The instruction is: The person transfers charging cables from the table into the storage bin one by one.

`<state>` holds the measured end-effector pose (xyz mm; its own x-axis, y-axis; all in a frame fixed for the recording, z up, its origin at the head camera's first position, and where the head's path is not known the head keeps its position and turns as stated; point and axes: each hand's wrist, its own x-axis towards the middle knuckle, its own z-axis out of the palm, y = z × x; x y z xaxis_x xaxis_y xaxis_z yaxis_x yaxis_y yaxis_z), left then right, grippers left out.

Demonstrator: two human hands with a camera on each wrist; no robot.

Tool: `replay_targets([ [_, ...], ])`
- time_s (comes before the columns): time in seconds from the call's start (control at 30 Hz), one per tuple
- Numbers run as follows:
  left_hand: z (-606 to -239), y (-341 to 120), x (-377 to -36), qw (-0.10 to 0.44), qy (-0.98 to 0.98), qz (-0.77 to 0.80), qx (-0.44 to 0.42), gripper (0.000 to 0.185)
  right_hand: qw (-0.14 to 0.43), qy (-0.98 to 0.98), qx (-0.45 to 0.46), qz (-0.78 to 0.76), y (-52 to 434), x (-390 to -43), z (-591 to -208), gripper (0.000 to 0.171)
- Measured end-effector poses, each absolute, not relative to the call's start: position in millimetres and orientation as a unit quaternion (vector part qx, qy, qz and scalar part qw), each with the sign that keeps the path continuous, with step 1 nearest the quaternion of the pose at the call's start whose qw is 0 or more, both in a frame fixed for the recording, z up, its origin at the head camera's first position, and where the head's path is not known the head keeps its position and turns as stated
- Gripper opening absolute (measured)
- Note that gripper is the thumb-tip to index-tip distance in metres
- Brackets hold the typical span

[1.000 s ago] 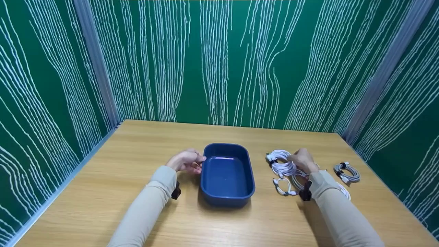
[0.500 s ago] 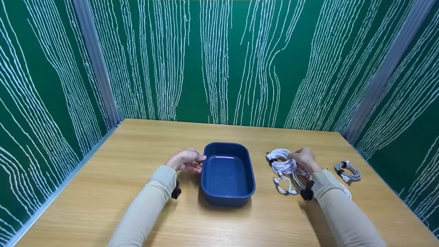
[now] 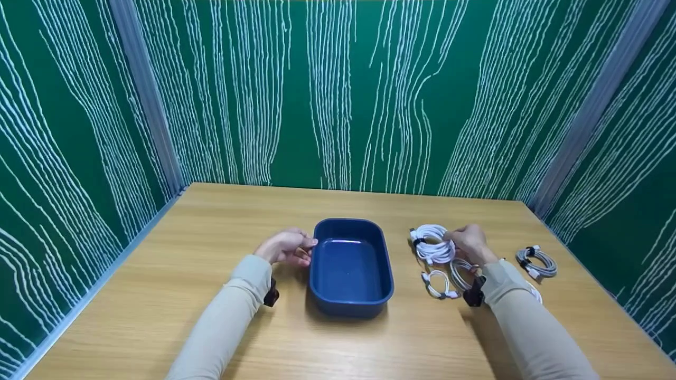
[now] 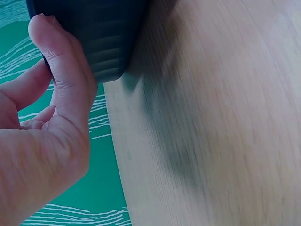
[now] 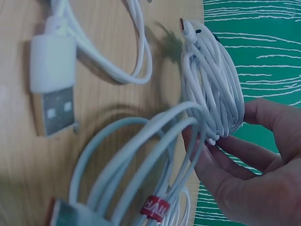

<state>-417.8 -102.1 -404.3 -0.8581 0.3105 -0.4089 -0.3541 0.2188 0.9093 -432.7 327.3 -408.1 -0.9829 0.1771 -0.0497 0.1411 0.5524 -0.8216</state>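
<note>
My left hand [image 3: 285, 246] pinches the left rim of a dark blue plastic bin [image 3: 351, 304], thumb over the edge and fingers outside, as the left wrist view shows. Nothing lies inside the bin. To its right, my right hand [image 3: 470, 244] grips a thick coil of white cable [image 5: 211, 80] by its right side, between thumb and fingers. A black strap binds this coil, which is tilted up on edge in the right wrist view. Just below that hand lie a greyish cable [image 5: 136, 160] with a red band [image 5: 155, 208] and a small white USB cable [image 3: 430, 285].
A grey cable coil [image 3: 544, 258] with a black tie lies farther right on the wooden table [image 3: 253, 206]. Part of another white cable [image 3: 536, 293] shows beside the right sleeve, which hides the rest. Green walls [image 3: 301, 95] with white lines enclose the table.
The right hand has raised the white cable coil slightly, moving it a little toward the back. The left hand and the bin stay where they were.
</note>
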Motion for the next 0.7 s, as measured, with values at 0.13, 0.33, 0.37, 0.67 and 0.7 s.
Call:
replay_targets([
  [0.13,-405.9,-102.4,-419.5,0.266,0.731,0.629,-0.023,0.007,0.027,-0.875,-0.086,0.476,325.1,-431.4,-404.4,0.020],
  [0.33,-408.2,-102.7,-420.4,0.262,0.726,0.635,-0.026,0.008,0.015,-0.875,-0.078,0.478,321.0,-426.8,-397.5,0.032],
  [0.37,-408.8,-102.9,-420.6,0.262,0.725,0.636,-0.027,0.009,0.012,-0.874,-0.076,0.480,320.3,-426.3,-396.5,0.033],
  [0.67,-415.0,-104.8,-420.3,0.263,0.701,0.663,-0.028,0.005,-0.006,-0.861,-0.055,0.505,313.9,-423.0,-388.4,0.037],
  [0.7,-415.7,-104.8,-420.4,0.265,0.698,0.665,-0.026,0.005,-0.008,-0.860,-0.056,0.507,313.4,-422.9,-387.7,0.037],
])
